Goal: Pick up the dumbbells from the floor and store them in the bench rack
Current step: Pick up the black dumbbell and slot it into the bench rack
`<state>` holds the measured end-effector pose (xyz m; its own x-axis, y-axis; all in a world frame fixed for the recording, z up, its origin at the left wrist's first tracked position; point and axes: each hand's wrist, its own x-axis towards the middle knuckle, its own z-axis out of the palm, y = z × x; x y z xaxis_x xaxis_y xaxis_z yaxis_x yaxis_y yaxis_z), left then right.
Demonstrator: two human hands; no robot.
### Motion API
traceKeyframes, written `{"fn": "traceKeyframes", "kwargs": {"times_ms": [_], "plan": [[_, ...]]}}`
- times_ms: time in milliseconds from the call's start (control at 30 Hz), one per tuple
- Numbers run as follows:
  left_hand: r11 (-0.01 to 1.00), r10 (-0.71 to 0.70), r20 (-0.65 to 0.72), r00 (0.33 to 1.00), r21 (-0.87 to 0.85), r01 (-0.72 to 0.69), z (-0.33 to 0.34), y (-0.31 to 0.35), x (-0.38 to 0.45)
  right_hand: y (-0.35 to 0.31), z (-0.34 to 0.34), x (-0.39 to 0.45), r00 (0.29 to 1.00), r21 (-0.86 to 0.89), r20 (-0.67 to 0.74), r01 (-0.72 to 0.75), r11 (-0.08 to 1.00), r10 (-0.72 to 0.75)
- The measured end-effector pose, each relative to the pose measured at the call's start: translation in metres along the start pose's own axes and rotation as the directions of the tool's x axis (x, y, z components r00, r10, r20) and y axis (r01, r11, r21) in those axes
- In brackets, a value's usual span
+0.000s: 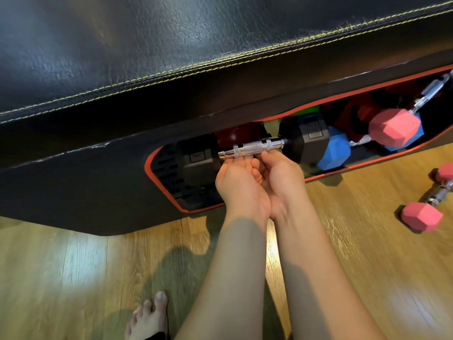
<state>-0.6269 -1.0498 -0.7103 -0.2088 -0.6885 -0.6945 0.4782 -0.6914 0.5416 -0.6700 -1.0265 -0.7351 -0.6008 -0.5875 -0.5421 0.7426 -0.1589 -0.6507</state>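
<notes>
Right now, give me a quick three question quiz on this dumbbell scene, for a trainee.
1. True or false: both hands are under the chrome handle of the black dumbbell at the bench rack opening.
2. Which colour is the dumbbell left on the floor? A blue, B pink, C green.
3. Fill in: the stitching on the bench pad is ____.

Key: 1 true. 2 B, the pink dumbbell. 3 yellow.

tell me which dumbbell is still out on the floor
The pink dumbbell at the right edge lies on the wooden floor, outside the bench rack. The black, blue and other pink ones sit inside.
</notes>
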Motion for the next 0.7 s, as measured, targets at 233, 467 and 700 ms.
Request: {"fn": "traceKeyframes", "kwargs": {"times_ms": [233,467,700], "plan": [[0.999,-0.035,-0.074,0.997,0.017,0.036,-0.007,-0.007,0.001,0.01,-0.01,0.0,0.997,-0.025,-0.044,-0.057,0.998,0.056],[0.997,-0.038,-0.085,0.996,-0.068,0.033,-0.007,-0.01,0.012,0.006,-0.004,0.0,0.99,0.052,-0.09,-0.101,0.994,0.105],[0.991,-0.011,-0.033,0.999,-0.137,0.007,0.006,0.002,0.005,-0.007,0.01,-0.005,0.996,0.036,-0.081,0.029,0.999,-0.026]]}}
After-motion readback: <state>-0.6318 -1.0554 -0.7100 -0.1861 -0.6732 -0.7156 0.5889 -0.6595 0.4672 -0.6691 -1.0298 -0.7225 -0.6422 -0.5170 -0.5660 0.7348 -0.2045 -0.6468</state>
